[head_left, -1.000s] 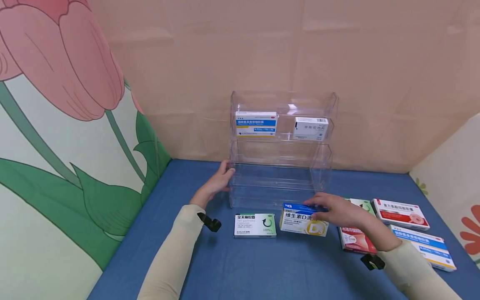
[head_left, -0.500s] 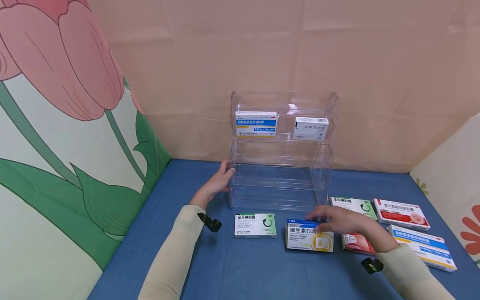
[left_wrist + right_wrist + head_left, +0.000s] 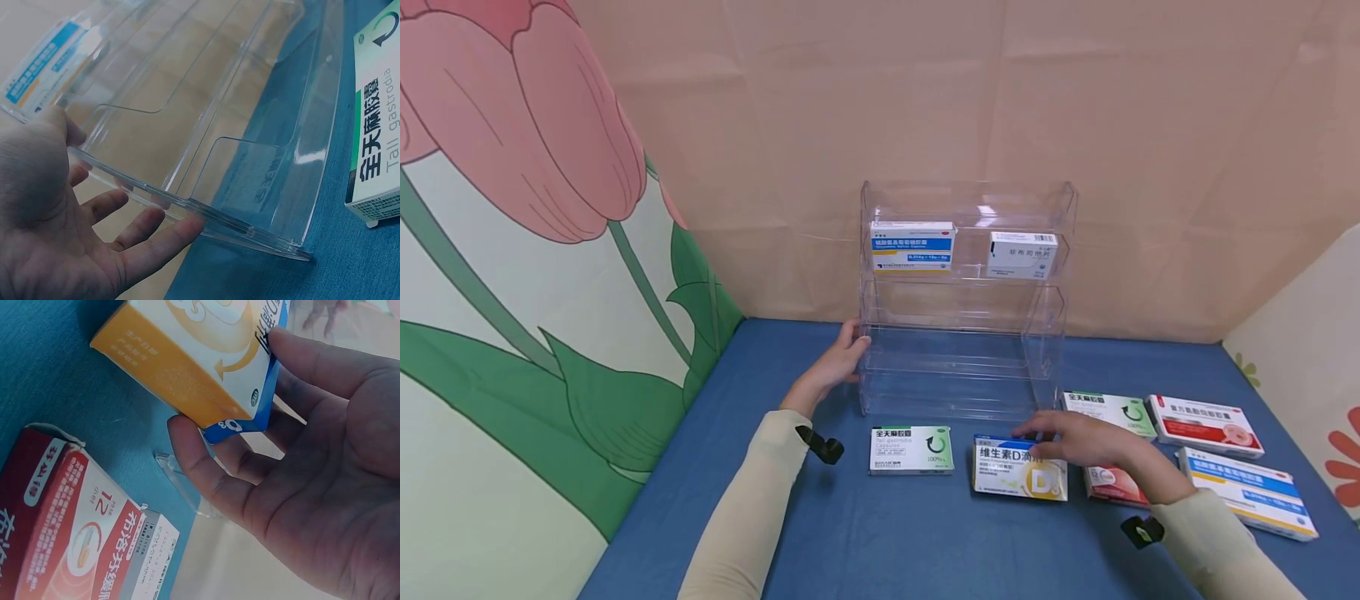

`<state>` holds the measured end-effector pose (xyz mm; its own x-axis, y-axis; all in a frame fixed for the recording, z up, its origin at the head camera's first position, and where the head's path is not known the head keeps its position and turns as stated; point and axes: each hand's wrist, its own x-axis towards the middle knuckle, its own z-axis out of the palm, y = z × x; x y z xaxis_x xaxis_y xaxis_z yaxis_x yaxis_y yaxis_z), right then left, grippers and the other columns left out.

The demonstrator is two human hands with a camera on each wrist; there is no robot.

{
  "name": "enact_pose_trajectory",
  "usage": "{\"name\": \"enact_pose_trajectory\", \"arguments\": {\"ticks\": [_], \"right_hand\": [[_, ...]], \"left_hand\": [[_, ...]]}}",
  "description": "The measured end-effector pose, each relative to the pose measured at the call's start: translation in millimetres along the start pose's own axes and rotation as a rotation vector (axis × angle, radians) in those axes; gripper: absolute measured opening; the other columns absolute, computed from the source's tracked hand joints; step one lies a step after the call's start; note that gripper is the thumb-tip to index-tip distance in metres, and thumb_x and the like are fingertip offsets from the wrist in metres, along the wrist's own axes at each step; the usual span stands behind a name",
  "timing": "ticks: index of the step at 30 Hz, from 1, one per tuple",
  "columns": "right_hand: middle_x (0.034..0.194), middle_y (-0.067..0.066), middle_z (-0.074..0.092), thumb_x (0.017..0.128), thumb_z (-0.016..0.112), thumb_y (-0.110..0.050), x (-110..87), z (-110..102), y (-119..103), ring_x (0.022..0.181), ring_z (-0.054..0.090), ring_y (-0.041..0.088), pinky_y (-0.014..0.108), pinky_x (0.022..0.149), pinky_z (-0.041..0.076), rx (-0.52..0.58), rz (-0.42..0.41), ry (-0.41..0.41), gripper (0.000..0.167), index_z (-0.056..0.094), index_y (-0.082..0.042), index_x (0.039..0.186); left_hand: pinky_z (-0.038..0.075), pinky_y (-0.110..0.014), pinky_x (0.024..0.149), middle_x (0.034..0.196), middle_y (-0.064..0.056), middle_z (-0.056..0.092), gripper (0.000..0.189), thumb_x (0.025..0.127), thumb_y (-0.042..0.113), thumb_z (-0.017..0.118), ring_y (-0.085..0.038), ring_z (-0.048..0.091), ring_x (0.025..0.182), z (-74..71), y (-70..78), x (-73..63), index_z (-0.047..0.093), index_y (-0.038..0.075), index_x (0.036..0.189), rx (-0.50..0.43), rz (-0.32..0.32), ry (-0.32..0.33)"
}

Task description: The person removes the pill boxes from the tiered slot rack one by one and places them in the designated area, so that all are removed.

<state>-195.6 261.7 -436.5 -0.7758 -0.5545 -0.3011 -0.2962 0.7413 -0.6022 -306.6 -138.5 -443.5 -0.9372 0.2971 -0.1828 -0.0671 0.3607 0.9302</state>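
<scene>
My left hand (image 3: 835,362) grips the left side of a clear tiered display rack (image 3: 951,340). In the left wrist view, its thumb lies over the edge of the side panel (image 3: 187,201) and the fingers spread along the outer side. My right hand (image 3: 1078,439) holds a white, blue and yellow vitamin D drops box (image 3: 1017,477) at its upper right corner, thumb on the front and fingers behind. The box is low at the table, in front of the rack. Left of it lies a white and green capsule box (image 3: 910,458).
On the rack's upper tier stand a blue-striped box (image 3: 913,247) and a smaller white box (image 3: 1021,258). Several medicine boxes lie at the right: a green-white one (image 3: 1097,407), a red one (image 3: 1112,485), partly under my right hand, a red-white one (image 3: 1206,427) and a blue-white one (image 3: 1247,492).
The vitamin D drops box has come down toward the table and slightly right with my right hand, then stayed there. My left hand has kept its place on the rack.
</scene>
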Motion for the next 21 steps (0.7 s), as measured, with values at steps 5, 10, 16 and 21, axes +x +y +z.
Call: {"name": "enact_pose_trajectory", "arguments": {"ticks": [5,10,16,21], "right_hand": [[0.131,0.012,0.062,0.097,0.067,-0.026,0.7,0,2,0.118,0.057,0.033,0.062,0.100,0.046,-0.016,-0.003,0.026,0.037,0.068,-0.014,0.131],[0.130,0.011,0.063,0.097,0.067,-0.026,1.5,0,2,0.117,0.057,0.032,0.062,0.100,0.046,-0.031,-0.002,0.034,0.037,0.067,-0.014,0.132],[0.130,0.012,0.064,0.096,0.069,-0.024,-1.2,-4,-1,0.119,0.058,0.035,0.061,0.100,0.047,-0.102,-0.018,0.056,0.037,0.068,-0.012,0.131],[0.130,0.014,0.064,0.096,0.069,-0.022,-6.1,-12,-7,0.120,0.059,0.037,0.059,0.097,0.050,-0.143,-0.049,0.083,0.036,0.068,-0.011,0.130]], "left_hand": [[0.047,-0.062,0.103,0.158,-0.011,0.020,0.054,0.109,0.038,0.037,-0.040,0.034,0.142,0.3,0.2,0.8,0.012,0.029,0.157,-0.003,-0.002,0.002],[0.047,-0.062,0.103,0.158,-0.012,0.019,0.056,0.110,0.036,0.036,-0.041,0.033,0.143,0.6,0.4,-0.3,0.010,0.027,0.158,-0.004,0.003,0.002],[0.046,-0.062,0.103,0.159,-0.012,0.018,0.056,0.110,0.037,0.037,-0.040,0.031,0.144,1.3,1.0,-0.9,0.010,0.026,0.158,-0.009,-0.003,0.008],[0.046,-0.062,0.103,0.160,-0.012,0.016,0.055,0.110,0.037,0.037,-0.040,0.030,0.146,1.1,1.7,-1.2,0.010,0.028,0.157,-0.003,-0.006,0.007]]}}
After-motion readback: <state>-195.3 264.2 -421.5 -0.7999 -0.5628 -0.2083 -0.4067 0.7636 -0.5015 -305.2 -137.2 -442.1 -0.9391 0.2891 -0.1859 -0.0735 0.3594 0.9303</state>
